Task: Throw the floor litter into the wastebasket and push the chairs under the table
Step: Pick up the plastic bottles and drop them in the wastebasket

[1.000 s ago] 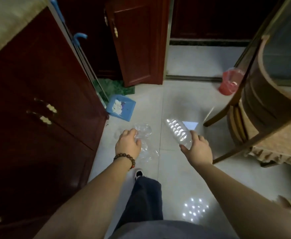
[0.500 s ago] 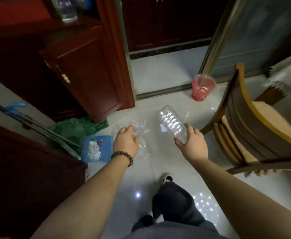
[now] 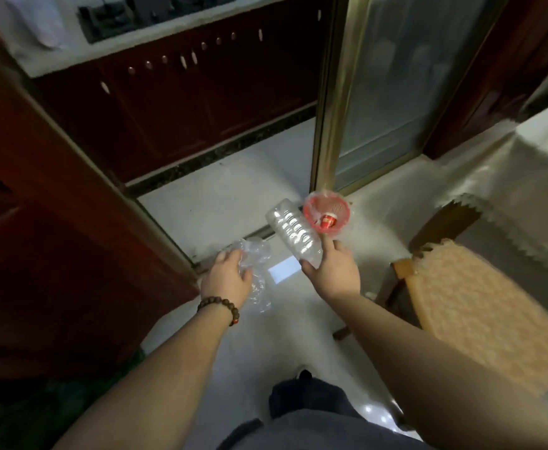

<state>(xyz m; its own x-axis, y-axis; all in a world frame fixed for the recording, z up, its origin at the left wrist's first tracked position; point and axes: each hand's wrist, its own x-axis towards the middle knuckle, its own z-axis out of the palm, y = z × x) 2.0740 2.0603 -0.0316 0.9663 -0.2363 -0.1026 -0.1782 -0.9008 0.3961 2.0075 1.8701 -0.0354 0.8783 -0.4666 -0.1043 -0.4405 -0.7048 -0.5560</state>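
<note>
A dark red wooden cabinet [image 3: 71,241] fills the left side, and a sliding glass door [image 3: 386,102] with a brass-coloured frame stands behind the pale tiled floor [image 3: 220,196]. On the right is a wooden chair [image 3: 480,306] with a woven seat, next to a table under a white cloth [image 3: 526,177]. The red wastebasket [image 3: 327,219] stands on the floor near the door frame, with a red cup [image 3: 326,220] inside it. The right hand [image 3: 332,271] grips an empty clear plastic bottle [image 3: 293,235], fingers curled round its lower end; its far end overlaps the basket rim in the view. The left hand [image 3: 228,277], with a bead bracelet [image 3: 220,306], clutches crumpled clear plastic wrap [image 3: 256,267].
</note>
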